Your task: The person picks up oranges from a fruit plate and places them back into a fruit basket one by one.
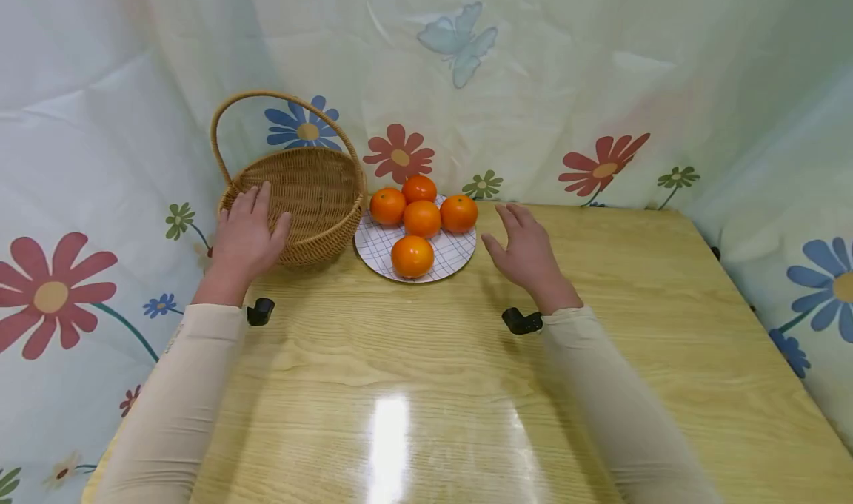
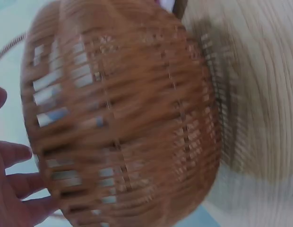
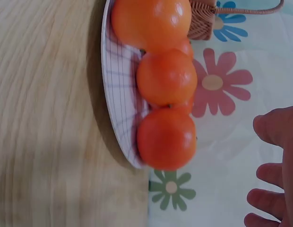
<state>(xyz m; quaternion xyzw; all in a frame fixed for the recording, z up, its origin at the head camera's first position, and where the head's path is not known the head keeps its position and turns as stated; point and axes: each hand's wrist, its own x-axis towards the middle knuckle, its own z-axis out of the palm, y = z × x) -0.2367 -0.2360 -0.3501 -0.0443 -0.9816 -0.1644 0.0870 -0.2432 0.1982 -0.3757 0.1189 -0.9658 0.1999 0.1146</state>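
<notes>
Above the table [image 1: 320, 371], left hand [image 1: 245, 236] and right hand [image 1: 526, 252] extend loose fingers; the left partly hides the basket [image 1: 309, 186].

A pale wooden table [image 1: 426, 348] bears a round checked plate [image 1: 456, 254] near its back edge. Just left of the plate, a wicker basket [image 1: 309, 189] seems to rest on the wood, though the left wrist view is blurred.
</notes>
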